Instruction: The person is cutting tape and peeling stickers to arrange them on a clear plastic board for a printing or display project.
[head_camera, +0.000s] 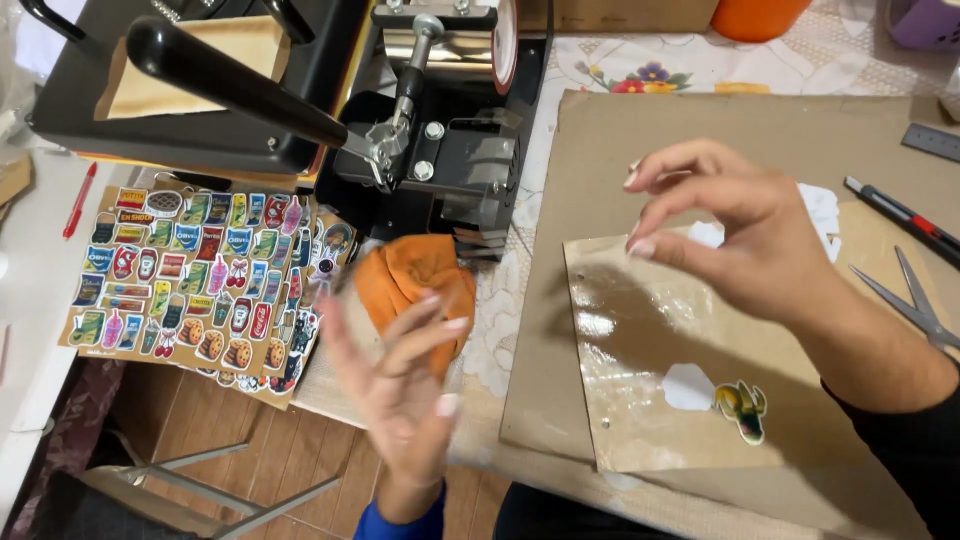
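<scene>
Hands over glossy sheet, both empty

Right hand (740, 235) hovers above the upper part of one glossy sheet (690, 370). Its fingers (665, 195) curl toward the thumb with a small gap between the tips; nothing visibly pinched, cannot tell for sure. Left hand (405, 385) is blurred, palm up, fingers spread apart, holding nothing, just in front of one orange cloth (415, 280).

The glossy sheet lies flat on one brown cardboard board (640, 130) on the counter (520, 310). It sits slightly skewed, long axis roughly left to right, below and under the right fingers. On the sheet: one white cutout (688, 387) and one green and yellow sticker (742, 410) touching it, the sticker's long axis running up and down, both well below the right fingers. More white paper scraps (822, 210) show behind the right hand, count unclear.

Right of the right fingers: one pair of scissors (915, 305), tips pointing up-left, and one red and black pen-like tool (900, 215) lying diagonal. One grey ruler (932, 142) at the far right edge.

Left of the left fingers: a fanned stack of printed sticker sheets (190, 280), count unclear, and one red pen (80, 200). Above them, one black heat press (300, 90) with a long black handle (230, 80).
</scene>
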